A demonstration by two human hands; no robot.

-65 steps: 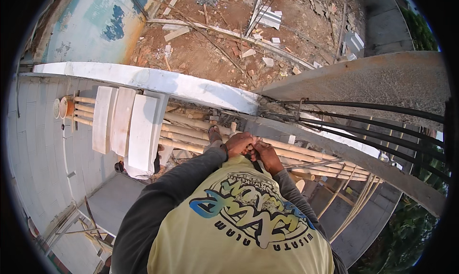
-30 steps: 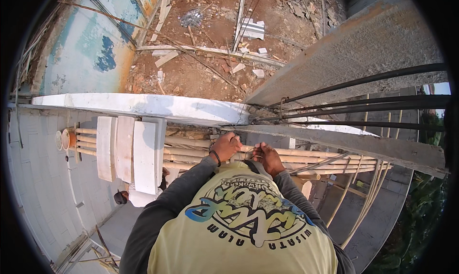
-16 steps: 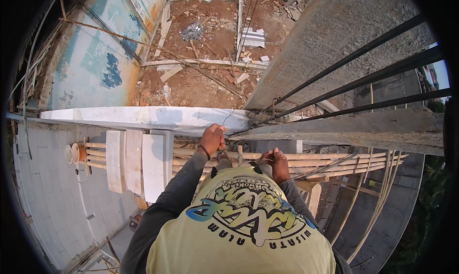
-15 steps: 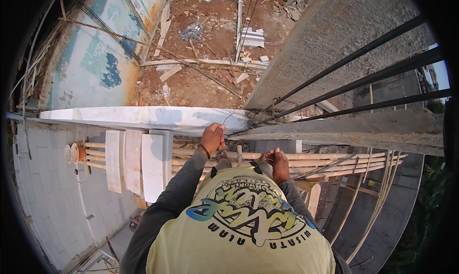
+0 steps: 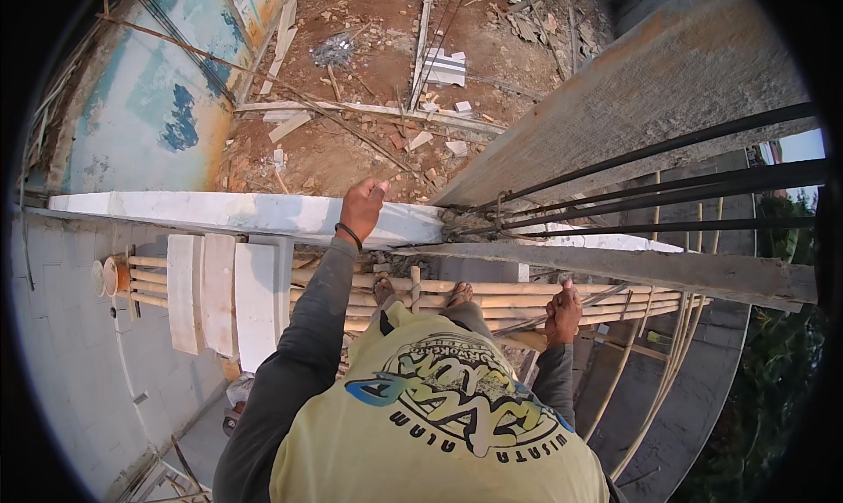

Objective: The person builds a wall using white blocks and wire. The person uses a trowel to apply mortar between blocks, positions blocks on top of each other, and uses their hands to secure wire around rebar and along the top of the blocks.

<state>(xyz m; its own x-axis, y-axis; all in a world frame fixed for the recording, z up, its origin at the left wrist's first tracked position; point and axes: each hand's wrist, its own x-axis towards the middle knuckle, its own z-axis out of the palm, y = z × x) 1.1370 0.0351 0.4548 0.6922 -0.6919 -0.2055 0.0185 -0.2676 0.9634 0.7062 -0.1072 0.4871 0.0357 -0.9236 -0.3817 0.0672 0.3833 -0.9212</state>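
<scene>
My left hand (image 5: 362, 211) is closed above the top edge of the white block wall (image 5: 202, 215), thumb and fingers pressed together. Whatever it grips, if anything, is too fine to see. To the right, my right hand (image 5: 563, 313) is held up over the bamboo poles (image 5: 492, 301), its fingers curled together; what they hold cannot be made out. Between the hands, dark steel bars (image 5: 650, 187) rise from the wall's end beside a rough concrete-stained board (image 5: 632, 108). A second board (image 5: 667, 267) runs along the near side of the bars.
Several white blocks (image 5: 257, 301) stand across the bamboo platform at left, next to an orange bucket (image 5: 114, 275). My feet (image 5: 384, 290) are on the poles. Beyond the wall, rubble-strewn red soil (image 5: 351, 134) lies far below. Upright bamboo (image 5: 628, 362) stands at right.
My left hand has moved left and farther out over the wall, and the thin wire seen at it no longer shows. My right hand has swung right, away from my body.
</scene>
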